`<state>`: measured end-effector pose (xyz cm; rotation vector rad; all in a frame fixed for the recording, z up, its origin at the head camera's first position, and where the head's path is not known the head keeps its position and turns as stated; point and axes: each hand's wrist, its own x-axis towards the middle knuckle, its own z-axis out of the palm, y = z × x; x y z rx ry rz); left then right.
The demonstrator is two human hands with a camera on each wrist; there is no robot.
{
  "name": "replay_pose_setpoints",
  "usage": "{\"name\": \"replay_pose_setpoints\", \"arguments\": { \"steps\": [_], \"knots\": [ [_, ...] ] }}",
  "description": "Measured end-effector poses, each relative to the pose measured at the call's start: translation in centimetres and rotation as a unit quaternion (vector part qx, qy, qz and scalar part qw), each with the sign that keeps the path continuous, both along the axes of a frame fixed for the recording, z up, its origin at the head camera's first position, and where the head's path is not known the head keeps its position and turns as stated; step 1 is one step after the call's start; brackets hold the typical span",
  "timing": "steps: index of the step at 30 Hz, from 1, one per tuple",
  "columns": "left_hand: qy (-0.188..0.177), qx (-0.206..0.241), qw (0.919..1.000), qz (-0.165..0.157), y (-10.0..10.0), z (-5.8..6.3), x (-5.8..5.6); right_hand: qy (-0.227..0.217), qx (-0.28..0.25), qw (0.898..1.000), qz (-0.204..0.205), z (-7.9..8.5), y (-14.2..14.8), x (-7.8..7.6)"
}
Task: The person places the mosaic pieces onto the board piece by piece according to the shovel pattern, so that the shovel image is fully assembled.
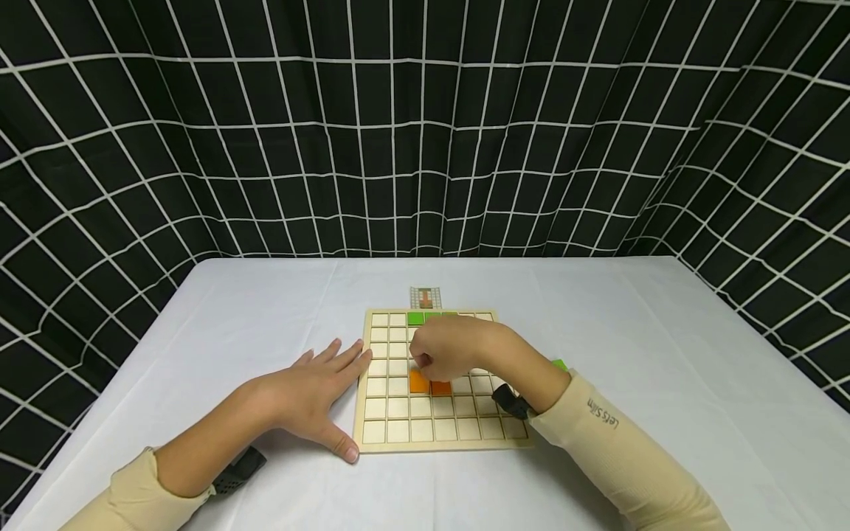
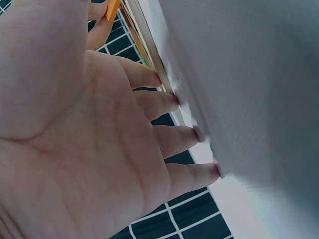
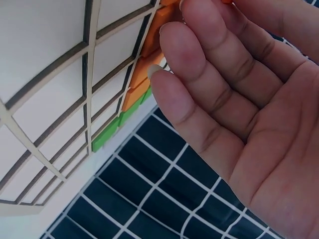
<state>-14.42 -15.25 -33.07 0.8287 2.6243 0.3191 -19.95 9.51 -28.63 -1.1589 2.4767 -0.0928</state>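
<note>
Right hand [image 1: 448,345] is pinching an orange tile [image 2: 113,9] over the grid board [image 1: 445,446]; left hand [image 1: 305,394] is lying spread, touching the board's left edge. Looks like tile placing; next move probably calls for lining up and releasing. Loose-set orange tiles [image 1: 441,388] are sitting just nearer the person than the right hand, green tiles [image 1: 415,318] beyond it.

One left hand [image 1: 308,391], one right hand [image 1: 448,345], two pale sleeves [image 1: 617,450], one gridded board [image 1: 398,430] and one small card [image 1: 425,298]. Three green tiles [image 1: 415,318] in the board's far row, at least one green piece [image 1: 560,364] off it. Two orange tiles [image 1: 441,388] showing in the head view, others too covered to count.
</note>
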Motion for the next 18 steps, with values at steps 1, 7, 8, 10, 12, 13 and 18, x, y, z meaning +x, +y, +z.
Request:
{"name": "replay_pose_setpoints", "arguments": {
  "steps": [1,7,8,10,12,13,18],
  "knots": [
    [0.000,-0.001,1.0000,0.000,0.0,0.0,0.0,-0.001,0.001,1.000,-0.001,-0.1,0.0,0.1],
    [0.002,-0.004,1.0000,-0.001,0.0,-0.1,0.0,0.021,0.013,1.000,-0.002,-0.6,-0.2,0.4],
    [0.002,-0.003,1.0000,-0.002,0.0,-0.1,0.0,0.030,0.017,0.999,-0.002,-0.7,-0.2,0.5],
    [0.002,-0.005,1.0000,0.000,0.0,-0.1,0.0,0.052,0.027,0.998,-0.003,-0.8,-0.4,1.0],
    [0.001,-0.005,1.0000,0.000,0.0,0.0,0.1,0.077,0.044,0.996,-0.008,-0.9,-0.6,1.7],
    [0.001,-0.005,1.0000,0.001,0.0,0.0,0.1,0.091,0.058,0.994,-0.011,-0.8,-0.7,2.2],
    [0.002,0.002,1.0000,-0.004,0.0,0.0,0.1,0.153,0.139,0.978,-0.015,-1.0,-1.2,4.9]
  ]
}}
